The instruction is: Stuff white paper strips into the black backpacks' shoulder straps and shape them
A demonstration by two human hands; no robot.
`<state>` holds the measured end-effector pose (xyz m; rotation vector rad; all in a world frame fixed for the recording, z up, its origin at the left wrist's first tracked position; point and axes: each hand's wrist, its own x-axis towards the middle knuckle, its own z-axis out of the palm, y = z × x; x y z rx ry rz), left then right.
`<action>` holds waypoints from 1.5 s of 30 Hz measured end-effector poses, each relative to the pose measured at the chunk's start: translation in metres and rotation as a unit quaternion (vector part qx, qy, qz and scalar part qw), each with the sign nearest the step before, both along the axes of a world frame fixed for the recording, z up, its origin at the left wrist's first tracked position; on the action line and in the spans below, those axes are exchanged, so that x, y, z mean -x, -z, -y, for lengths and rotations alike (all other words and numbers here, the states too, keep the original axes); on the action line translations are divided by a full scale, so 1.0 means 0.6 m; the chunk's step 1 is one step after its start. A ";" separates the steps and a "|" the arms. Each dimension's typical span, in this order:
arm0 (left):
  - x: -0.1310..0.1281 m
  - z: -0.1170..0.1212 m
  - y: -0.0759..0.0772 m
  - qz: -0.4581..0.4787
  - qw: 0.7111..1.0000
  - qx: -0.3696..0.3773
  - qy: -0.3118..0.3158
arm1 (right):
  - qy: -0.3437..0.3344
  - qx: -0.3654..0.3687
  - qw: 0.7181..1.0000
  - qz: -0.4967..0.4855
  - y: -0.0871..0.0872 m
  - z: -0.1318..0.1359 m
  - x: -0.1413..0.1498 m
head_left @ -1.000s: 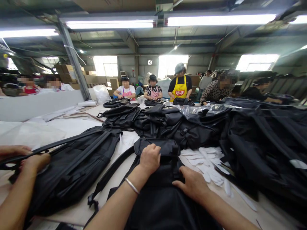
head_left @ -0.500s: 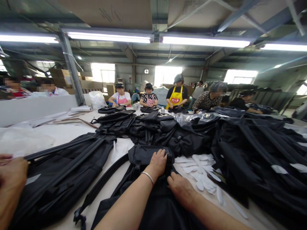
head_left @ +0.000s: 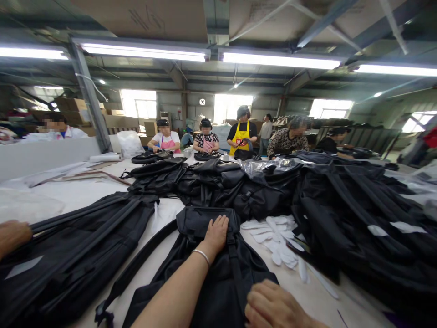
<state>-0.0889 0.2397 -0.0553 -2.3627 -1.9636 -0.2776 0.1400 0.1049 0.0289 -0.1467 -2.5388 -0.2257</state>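
A black backpack (head_left: 201,278) lies in front of me with its top flap (head_left: 194,222) folded over at the far end. Flat on the flap's right side rests my left hand (head_left: 215,233), fingers stretched out, a silver bangle at the wrist. My right hand (head_left: 273,304) is closed low on the bag's right side. A narrow black strap (head_left: 235,262) runs from the flap down to its curled fingers, whose tips are hidden. To the left, a wider shoulder strap (head_left: 141,259) trails over the table with its buckle end near me.
Another black backpack (head_left: 85,255) lies left, a co-worker's hand (head_left: 14,236) at its edge. White gloves (head_left: 273,237) lie right of my bag. Black bags (head_left: 218,182) are heaped ahead, more (head_left: 362,218) at right. Several people work across the table (head_left: 82,191).
My right hand has moved from beside the flap down toward me along the strap. My left hand stays on the flap, fingers flatter. The co-worker's hand at left has drawn back slightly.
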 end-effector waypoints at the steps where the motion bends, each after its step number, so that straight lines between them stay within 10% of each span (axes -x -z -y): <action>1: -0.001 0.002 -0.001 -0.001 1.000 0.000 -0.003 | -0.030 0.057 0.998 -0.011 -0.019 -0.007 0.008; 3: -0.005 0.005 -0.004 -0.004 1.000 -0.002 -0.012 | -0.062 0.250 0.966 -0.032 -0.039 -0.018 0.030; 6: -0.012 0.006 -0.011 -0.014 1.000 -0.009 -0.026 | -0.023 0.575 0.817 -0.041 -0.026 -0.021 0.064; 8: -0.018 0.002 -0.015 -0.025 0.999 -0.014 -0.033 | 0.016 0.659 0.750 -0.056 -0.009 -0.016 0.079; 22: -0.014 0.001 -0.021 -0.032 0.998 -0.016 -0.045 | 0.051 0.388 0.916 -0.086 -0.006 0.046 0.072; 32: -0.008 0.011 -0.014 0.006 0.999 0.008 -0.035 | 0.031 0.252 0.967 0.008 0.046 0.074 0.095; 35: -0.013 0.015 -0.031 0.020 0.999 0.006 -0.043 | 0.035 0.273 0.955 0.111 0.067 0.066 0.097; 39: -0.003 0.037 -0.093 0.030 0.999 0.018 -0.033 | 0.039 0.468 0.868 0.160 0.033 0.039 0.074; 42: 0.044 0.095 -0.149 0.040 0.998 0.025 -0.032 | 0.021 0.556 0.814 0.167 -0.009 0.019 0.061; 45: 0.107 0.195 -0.183 0.052 0.992 0.008 -0.118 | 0.083 0.548 0.819 0.149 -0.025 -0.001 0.077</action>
